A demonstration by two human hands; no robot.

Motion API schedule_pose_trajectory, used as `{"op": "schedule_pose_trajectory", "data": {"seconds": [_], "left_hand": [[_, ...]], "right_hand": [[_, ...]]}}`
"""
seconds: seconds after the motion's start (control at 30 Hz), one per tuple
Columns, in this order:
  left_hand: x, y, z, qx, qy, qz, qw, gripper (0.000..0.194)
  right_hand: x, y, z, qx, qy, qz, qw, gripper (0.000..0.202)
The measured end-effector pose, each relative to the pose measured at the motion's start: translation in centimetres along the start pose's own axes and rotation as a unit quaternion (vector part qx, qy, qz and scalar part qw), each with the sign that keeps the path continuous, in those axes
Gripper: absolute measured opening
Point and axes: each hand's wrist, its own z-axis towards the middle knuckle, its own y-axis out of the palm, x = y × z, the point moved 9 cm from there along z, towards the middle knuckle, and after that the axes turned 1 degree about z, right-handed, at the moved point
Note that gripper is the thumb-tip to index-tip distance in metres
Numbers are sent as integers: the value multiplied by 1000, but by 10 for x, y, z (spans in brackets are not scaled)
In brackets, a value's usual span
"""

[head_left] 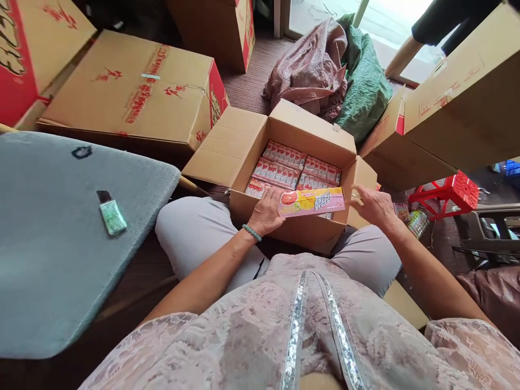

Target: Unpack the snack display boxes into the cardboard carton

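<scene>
A slim pink-and-yellow carton (311, 202) printed with a grapefruit slice lies level over the near edge of the open cardboard box. Gripping its left end is my left hand (267, 210), with a green bead bracelet on the wrist. My right hand (376, 206) is just off the carton's right end, its bent thumb and fingers a little apart and nothing clear between them. Inside the cardboard box (288, 232), which stands between my knees with its flaps out, are several wrapped packs of small cartons (278, 172) in rows. The carton I hold hides some of them.
A large taped carton (162, 92) stands at the left, above a grey board (52, 233) with a green-handled scraper (111, 215). Pink (306, 70) and green sacks (363, 81) lie beyond the box. To the right are stacked cartons (455, 92), a red stool (463, 192) and another person's leg (406, 54).
</scene>
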Motion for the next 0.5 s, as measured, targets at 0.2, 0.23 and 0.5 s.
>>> {"op": "schedule_pose_trajectory", "data": {"seconds": [0.2,0.23,0.5], "left_hand": [[7,5,0,-19,34,-4,999,72],[10,4,2,-19,51,-13,998,74],[-48,-9,74,-42,-84,46,995,95]], "right_hand": [[-84,17,24,-57,-143,51,987,75],[-85,18,30,-52,-140,57,987,67],[71,-5,-10,54,138,-36,988,57]]}}
